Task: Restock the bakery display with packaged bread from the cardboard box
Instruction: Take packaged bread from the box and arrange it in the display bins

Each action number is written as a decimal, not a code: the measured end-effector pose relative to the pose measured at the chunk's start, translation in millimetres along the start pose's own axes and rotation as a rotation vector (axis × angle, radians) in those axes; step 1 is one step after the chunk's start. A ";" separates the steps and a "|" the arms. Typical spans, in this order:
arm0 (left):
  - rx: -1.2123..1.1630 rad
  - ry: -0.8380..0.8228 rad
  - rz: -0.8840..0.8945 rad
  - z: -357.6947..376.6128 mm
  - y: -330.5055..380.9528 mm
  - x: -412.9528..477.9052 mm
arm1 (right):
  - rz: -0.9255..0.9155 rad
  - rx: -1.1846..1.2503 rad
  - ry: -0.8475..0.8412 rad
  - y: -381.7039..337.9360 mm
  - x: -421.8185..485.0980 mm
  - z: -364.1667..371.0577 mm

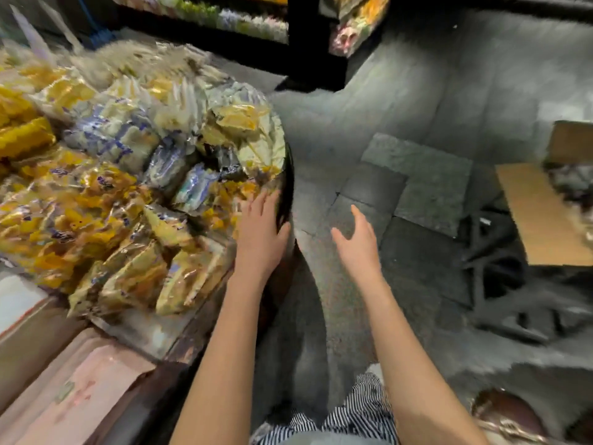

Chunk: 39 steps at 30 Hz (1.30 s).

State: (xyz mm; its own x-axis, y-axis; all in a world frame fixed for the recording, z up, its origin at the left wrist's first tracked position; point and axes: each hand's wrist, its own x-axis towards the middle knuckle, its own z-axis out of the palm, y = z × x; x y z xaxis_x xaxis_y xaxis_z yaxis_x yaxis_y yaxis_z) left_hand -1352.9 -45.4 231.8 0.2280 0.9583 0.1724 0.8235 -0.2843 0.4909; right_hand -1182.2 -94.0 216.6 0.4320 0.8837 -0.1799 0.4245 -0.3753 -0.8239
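Observation:
A heap of packaged bread (134, 175) in clear yellow, gold and blue-printed wrappers fills the round display table (288, 184) on the left. My left hand (261, 229) lies flat with straight fingers at the table's right edge, touching the packs there. My right hand (356, 239) hovers open over the grey floor, holding nothing, to the right of the table. The cardboard box (542, 216) stands open on the floor at the far right, with wrapped packs (571, 181) inside it.
A dark crate or stand (500, 268) lies on the floor between me and the box. Dark shelving (308, 43) with more packaged goods runs along the back. Pink and brown cartons (64, 390) sit at the lower left. Grey floor tiles (417, 175) spread between table and box.

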 end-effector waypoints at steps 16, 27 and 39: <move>-0.150 -0.420 0.471 230.5 361.5 104.5 | 0.379 0.121 0.494 210.0 97.9 -343.6; -0.143 -0.741 0.615 345.3 476.8 165.4 | 0.602 0.186 0.659 289.4 154.5 -437.1; -0.197 -0.937 0.657 466.2 608.4 275.6 | 0.815 0.222 0.730 346.1 261.7 -523.6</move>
State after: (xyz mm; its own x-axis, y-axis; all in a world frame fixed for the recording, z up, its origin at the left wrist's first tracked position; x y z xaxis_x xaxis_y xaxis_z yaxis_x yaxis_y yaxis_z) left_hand -546.8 59.7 179.8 0.9445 0.2478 -0.2159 0.3275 -0.6562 0.6798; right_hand -505.5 -139.0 165.7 0.9115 -0.0076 -0.4113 -0.3187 -0.6452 -0.6944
